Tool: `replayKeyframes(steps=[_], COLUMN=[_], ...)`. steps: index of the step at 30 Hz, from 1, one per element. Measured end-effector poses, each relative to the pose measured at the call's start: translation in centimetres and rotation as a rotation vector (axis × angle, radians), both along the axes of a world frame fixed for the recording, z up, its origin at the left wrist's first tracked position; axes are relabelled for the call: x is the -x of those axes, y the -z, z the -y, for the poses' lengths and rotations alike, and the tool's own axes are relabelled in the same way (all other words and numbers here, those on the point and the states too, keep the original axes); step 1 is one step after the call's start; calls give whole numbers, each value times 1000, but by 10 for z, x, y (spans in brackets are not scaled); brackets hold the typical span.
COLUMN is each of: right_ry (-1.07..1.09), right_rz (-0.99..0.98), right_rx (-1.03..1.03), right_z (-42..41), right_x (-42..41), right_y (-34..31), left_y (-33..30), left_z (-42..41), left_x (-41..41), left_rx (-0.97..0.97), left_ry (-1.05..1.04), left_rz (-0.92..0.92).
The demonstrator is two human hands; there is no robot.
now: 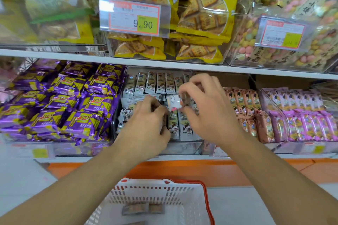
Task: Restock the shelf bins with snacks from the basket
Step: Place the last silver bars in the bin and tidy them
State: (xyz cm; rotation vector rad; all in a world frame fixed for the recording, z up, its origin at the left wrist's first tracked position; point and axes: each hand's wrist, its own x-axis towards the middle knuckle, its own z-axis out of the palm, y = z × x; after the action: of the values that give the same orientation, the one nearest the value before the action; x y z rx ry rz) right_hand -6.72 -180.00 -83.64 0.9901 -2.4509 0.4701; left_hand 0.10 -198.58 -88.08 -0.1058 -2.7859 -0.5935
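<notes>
Both your arms reach into the middle bin (182, 147). Right hand (206, 107) pinches a small white snack pack (172, 102) over the grey packs (161, 83). Left hand (146, 126) curls around packs, blurred. Basket (161, 193) below holds a few packs. Price tag (134, 17) reads 9.90.

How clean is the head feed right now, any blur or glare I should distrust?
Head view: both hands, left and right, and the packet between them are motion-blurred; the price tag catches glare; the shelf edge bows from wide-angle distortion; upper corners are soft.

Both hands (146, 120) (206, 107) forward, fingers curled
</notes>
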Motion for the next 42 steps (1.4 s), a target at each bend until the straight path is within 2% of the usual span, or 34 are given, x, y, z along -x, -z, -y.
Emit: replayKeyframes(steps=[3, 7, 14, 18, 23, 27, 30, 33, 35, 38, 40, 42], right_ry=[7, 110, 297, 329, 261, 139, 40, -79, -143, -106, -36, 39], right_rz=[51, 219, 117, 65, 273, 335, 416, 298, 197, 106, 159, 222], right_rx=[12, 55, -189, -136, 43, 145, 183, -16, -79, -58, 15, 91], right_z=[10, 22, 18, 17, 9, -4, -7, -8, -9, -9, -6, 2], right_x=[-5, -3, 7, 8, 4, -3, -6, -9, -7, -6, -10, -15], right_y=[-5, 2, 36, 35, 26, 27, 22, 14, 11, 5, 3, 3], left_y=[1, 4, 7, 7, 1, -2, -8, -17, -23, -31, -32, -30], left_z=[0, -1, -4, -5, -8, -10, -11, -13, -12, -9, -9, -12], left_x=[1, 0, 2, 3, 2, 1, 0, 0, 1, 2, 2, 3], left_rx=[-63, -123, -148, -212, -376, -470, -647, -915, -1033, -1197, -1309, -1322], left_ry=[-15, -28, -26, -27, -37, -21, 0, 18, 15, -59, -129, -180], left_rz=[-1, -22, -9, -16, -8, -27, 17, 108, 133, 92, 61, 84])
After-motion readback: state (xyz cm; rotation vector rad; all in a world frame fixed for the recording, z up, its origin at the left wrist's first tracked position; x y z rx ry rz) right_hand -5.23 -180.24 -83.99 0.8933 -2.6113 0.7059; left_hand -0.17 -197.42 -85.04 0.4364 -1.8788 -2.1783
